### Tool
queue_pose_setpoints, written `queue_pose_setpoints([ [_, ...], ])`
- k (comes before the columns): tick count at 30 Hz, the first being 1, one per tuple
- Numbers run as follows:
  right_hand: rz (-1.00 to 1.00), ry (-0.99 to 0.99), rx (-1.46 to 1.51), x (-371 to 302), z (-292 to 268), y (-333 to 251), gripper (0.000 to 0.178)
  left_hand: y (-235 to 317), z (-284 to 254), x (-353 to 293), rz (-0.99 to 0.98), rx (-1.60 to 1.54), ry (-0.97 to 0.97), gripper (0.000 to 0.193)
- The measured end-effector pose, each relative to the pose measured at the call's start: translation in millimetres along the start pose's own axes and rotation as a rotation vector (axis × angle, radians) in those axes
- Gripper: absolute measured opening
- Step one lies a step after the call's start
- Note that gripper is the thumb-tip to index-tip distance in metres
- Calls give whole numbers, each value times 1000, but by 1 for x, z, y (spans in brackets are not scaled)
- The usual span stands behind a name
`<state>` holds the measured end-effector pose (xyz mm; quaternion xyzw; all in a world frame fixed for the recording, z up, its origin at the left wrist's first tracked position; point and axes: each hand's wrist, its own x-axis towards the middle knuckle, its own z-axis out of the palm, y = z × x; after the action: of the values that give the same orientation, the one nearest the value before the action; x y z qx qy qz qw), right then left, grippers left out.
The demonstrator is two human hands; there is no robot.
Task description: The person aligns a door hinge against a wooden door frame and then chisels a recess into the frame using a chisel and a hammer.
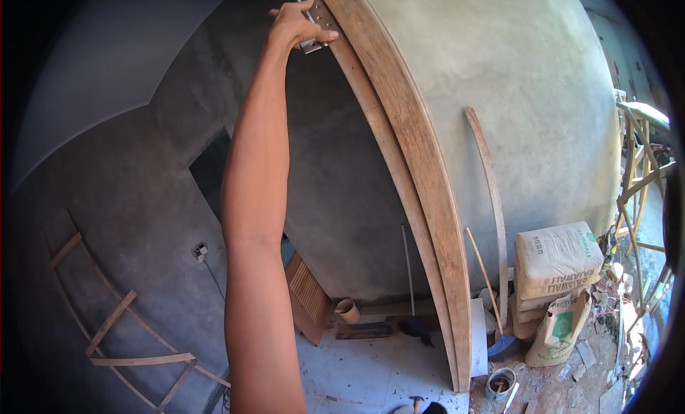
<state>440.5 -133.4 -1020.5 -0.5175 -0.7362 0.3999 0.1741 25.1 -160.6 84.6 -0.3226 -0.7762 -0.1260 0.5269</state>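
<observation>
The left hand [288,23] is raised to the upper part of the view, its bare forearm coming up from the lower edge; it holds a metal hinge [320,16] with several screw holes against the edge of a wooden door frame [409,139]; the thumb and the fingers are spread along the hinge and clamped on it, the thumb at its lower end; a bent metal part shows just under the hand. The right hand is outside the view, so I cannot tell the state of its fingers.

To the right of the frame, a narrow plank [489,182] leans on the grey plaster wall [528,79]; a thin wooden stick [482,271] stands near it; beside them are stacked paper sacks [556,251], with an opened sack [561,330] in front; a small bucket [491,392] stands on the floor. To the left of the frame, a slatted wooden panel [307,293] leans near a beige bucket [347,312]; farther left, a ladder-like wooden frame [146,359] stands by the darker wall; a hammer [417,399] shows at the lower edge.
</observation>
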Motion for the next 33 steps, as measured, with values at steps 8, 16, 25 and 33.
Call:
queue_pose_setpoints([
  [8, 81, 15, 46, -46, -23, 30, 41, -19, 4, -9, 57, -220, -152, 88],
  [16, 165, 59, 102, -69, -28, 48, 46, -37, 21, -8, 240, -656, 249, 97],
  [25, 490, -54, 188, -188, -88, 98, 59, -58, 85, -293, -464, -1847, 247, 40],
  [33, 644, -186, 145, -147, -95, 67, 39, -102, 228, -754, -1655, -1594, -176, 27],
])
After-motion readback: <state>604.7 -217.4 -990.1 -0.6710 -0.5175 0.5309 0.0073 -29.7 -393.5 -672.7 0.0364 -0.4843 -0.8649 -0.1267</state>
